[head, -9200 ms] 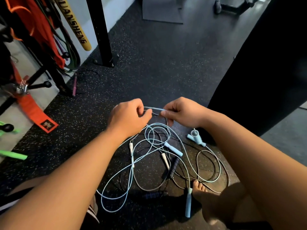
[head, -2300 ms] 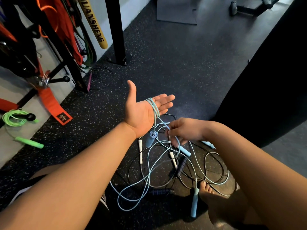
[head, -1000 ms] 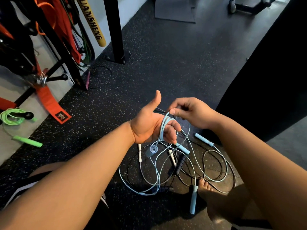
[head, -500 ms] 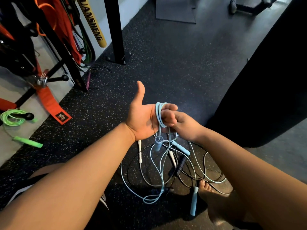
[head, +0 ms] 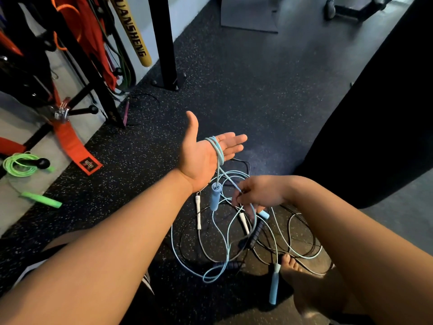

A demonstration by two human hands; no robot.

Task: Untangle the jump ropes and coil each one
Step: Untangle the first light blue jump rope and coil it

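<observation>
In the head view, the left hand (head: 203,156) is held palm up with its fingers straight, and turns of the light blue rope (head: 219,158) are looped across it. The rope's handle (head: 215,195) hangs below the wrist. The strand is pinched by the right hand (head: 260,195), which is lower and nearer, and it runs down into the tangle (head: 234,242) on the floor (head: 257,102). Which cords cross there cannot be made out.

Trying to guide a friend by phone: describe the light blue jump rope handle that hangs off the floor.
Find the person's raised, open left hand over the black speckled rubber floor. Light blue cord loops round its fingers, and the light blue cylindrical handle hangs from that cord just below the wrist. It alone dangles; the other handles lie on the floor.
</observation>
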